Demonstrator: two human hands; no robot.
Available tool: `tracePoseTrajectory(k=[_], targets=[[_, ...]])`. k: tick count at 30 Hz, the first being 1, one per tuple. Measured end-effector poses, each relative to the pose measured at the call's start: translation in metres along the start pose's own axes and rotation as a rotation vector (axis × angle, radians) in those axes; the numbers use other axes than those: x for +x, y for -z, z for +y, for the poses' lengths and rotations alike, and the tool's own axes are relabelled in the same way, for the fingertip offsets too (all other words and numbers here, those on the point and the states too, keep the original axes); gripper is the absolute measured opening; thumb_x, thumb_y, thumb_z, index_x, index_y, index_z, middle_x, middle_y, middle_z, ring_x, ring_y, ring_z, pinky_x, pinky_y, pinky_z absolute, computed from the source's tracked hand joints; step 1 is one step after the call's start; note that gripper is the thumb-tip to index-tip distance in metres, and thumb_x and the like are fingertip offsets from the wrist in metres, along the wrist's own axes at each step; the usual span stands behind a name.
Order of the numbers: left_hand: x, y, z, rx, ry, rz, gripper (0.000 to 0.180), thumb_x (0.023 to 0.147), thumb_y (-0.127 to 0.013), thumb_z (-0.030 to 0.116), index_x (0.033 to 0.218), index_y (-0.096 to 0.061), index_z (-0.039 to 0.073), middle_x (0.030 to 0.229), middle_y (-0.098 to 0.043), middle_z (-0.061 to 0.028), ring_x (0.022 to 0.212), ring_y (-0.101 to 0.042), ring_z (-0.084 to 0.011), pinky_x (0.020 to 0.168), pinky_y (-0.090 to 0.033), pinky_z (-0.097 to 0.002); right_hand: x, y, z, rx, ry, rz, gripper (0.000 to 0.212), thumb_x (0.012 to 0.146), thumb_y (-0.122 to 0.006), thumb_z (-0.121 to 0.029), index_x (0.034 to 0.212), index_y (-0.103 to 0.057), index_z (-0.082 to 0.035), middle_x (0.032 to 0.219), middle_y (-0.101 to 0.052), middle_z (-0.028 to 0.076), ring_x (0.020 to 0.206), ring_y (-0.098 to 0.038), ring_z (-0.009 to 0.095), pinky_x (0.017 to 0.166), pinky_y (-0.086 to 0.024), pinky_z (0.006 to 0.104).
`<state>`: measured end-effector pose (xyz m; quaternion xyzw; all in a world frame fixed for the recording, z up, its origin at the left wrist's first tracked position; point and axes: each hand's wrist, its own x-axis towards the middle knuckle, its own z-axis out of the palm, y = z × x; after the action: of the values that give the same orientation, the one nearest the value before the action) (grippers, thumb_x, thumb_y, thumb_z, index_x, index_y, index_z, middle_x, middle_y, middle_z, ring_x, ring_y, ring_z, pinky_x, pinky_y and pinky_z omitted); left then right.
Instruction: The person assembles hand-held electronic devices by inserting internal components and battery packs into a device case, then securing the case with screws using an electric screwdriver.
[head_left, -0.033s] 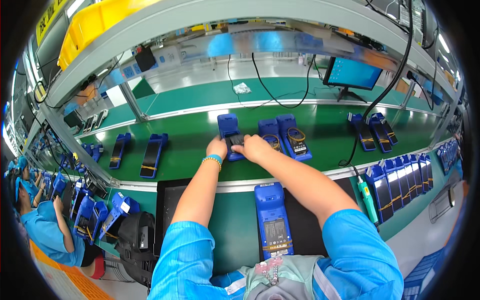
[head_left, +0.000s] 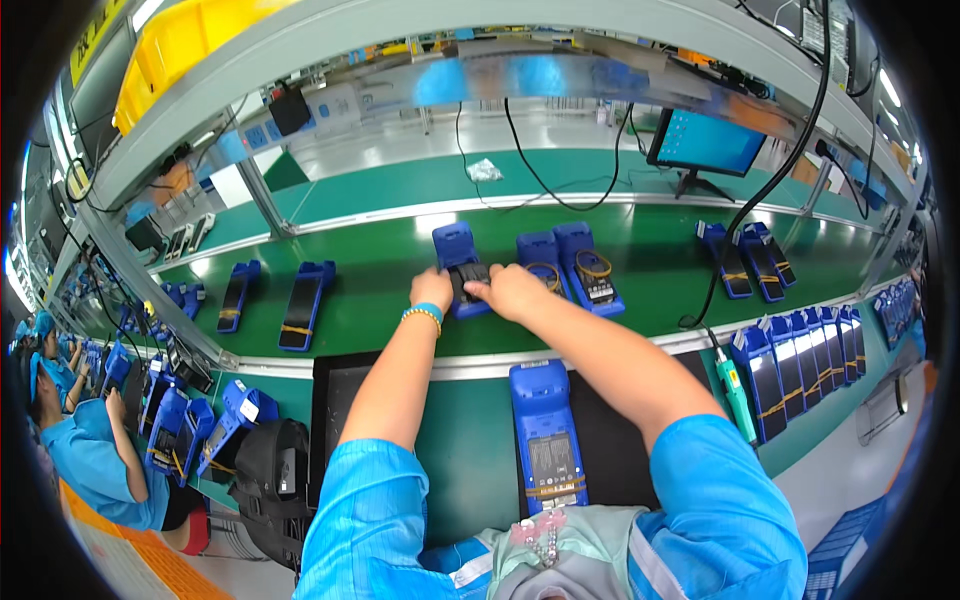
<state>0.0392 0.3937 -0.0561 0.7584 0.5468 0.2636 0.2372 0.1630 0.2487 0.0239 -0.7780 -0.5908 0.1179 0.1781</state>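
On the green belt ahead, a blue handheld terminal [head_left: 453,238] lies back side up between my hands. My left hand [head_left: 431,290] is closed at its left edge, fingers partly hidden. From the right, my right hand [head_left: 508,292] grips a flat black piece [head_left: 468,274] over the terminal's lower half, thumb on top; its exact kind is unclear. Two more blue terminals, one [head_left: 540,250] partly behind my right hand and another [head_left: 597,275], lie beside it with rubber bands. Closer to me, a blue terminal [head_left: 548,425] with a battery and rubber band rests on a black mat [head_left: 615,450].
Banded terminals [head_left: 800,370] stand in a row at right, beside a green electric screwdriver [head_left: 735,395] on a cable. More terminals [head_left: 308,305] lie on the belt at left and far right. A black backpack [head_left: 270,480] and a co-worker [head_left: 95,450] are at left. A metal shelf beam [head_left: 480,30] crosses overhead.
The black piece has shifted slightly and shows more of its flat face over the terminal. Both hands stay almost in place; the whole view has moved a little.
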Motion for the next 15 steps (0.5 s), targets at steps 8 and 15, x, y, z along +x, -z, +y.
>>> tracePoseTrajectory(k=[8, 15], targets=[[-0.040, 0.048, 0.064, -0.544, 0.084, -0.273, 0.041, 0.086, -0.062, 0.020, 0.121, -0.066, -0.001, 0.109, -0.071, -0.0193, 0.090, -0.069, -0.0307, 0.080, -0.055, -0.0402, -0.198, 0.123, 0.060, -0.188, 0.143, -0.359, 0.045, 0.079, -0.080, -0.029, 0.114, -0.065, -0.005, 0.112, -0.066, 0.021, 0.105, -0.065, 0.039, 0.090, -0.052, 0.0471], [-0.100, 0.092, 0.089, -0.779, 0.070, -0.532, 0.058, 0.095, -0.062, 0.027, 0.147, -0.046, 0.009, 0.145, -0.049, -0.0118, 0.138, -0.040, -0.0291, 0.109, -0.037, -0.0507, -0.357, 0.072, 0.127, 0.083, -0.038, -0.273, 0.028, 0.074, -0.081, -0.008, 0.093, -0.062, -0.003, 0.099, -0.058, 0.012, 0.089, -0.064, 0.034, 0.076, -0.051, 0.0428]])
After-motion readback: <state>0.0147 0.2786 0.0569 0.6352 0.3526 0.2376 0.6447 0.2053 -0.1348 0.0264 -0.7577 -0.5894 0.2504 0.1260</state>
